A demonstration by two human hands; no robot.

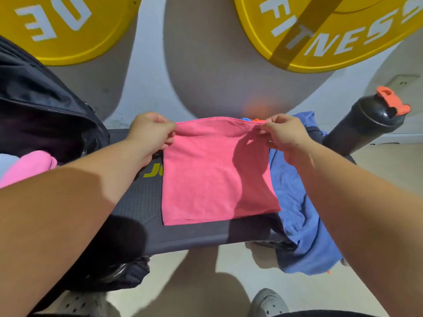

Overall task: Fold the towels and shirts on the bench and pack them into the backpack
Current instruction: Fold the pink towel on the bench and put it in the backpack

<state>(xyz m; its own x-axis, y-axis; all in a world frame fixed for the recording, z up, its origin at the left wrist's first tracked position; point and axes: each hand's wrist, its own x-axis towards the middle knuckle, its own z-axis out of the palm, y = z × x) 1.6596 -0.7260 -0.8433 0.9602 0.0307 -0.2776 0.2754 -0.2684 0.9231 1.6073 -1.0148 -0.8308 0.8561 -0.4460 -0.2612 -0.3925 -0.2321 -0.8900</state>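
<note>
Pink towel (217, 175) lies in the middle of the frame on the dark worktop (137, 202), its far edge lifted. The left hand (150, 131) and right hand (283, 133) each have fingers pinched closed on a far corner. Folding looks to be under way; the next move likely calls for carrying that edge evenly toward the near edge. A blue garment (297, 202) waits at right, and the open backpack (45, 115) sits at left.

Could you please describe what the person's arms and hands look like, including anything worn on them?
Both forearms are bare, with no sleeves in view. The left hand and right hand wear no gloves, and no rings, watch or wristband are visible.
</note>
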